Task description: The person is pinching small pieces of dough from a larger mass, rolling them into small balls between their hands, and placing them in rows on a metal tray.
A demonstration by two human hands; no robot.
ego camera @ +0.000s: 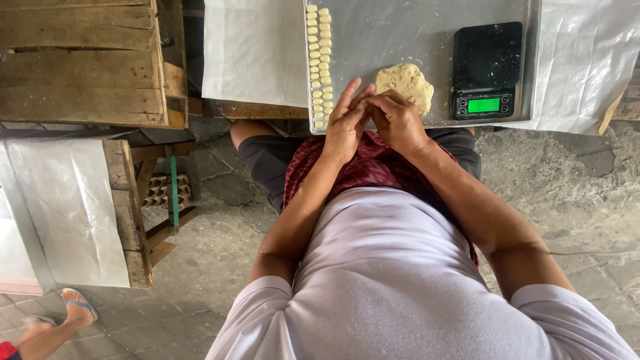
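A pale lump of dough (pixel 405 83) lies on a metal tray (pixel 400 33) at the table's near edge. My left hand (pixel 345 122) and my right hand (pixel 396 121) are pressed together just in front of the lump, fingers overlapping; whether a bit of dough sits between the palms is hidden. Two rows of several small dough pieces (pixel 319 60) run along the tray's left side, right beside my left fingertips. A black digital scale (pixel 486 70) with a lit green display stands on the tray's right part.
White plastic sheet (pixel 253 50) covers the table left and right of the tray. A wooden crate (pixel 80 63) and a wooden stand with egg cartons (pixel 160 190) are at left. Another person's sandalled foot (pixel 77 308) is at bottom left on the stone floor.
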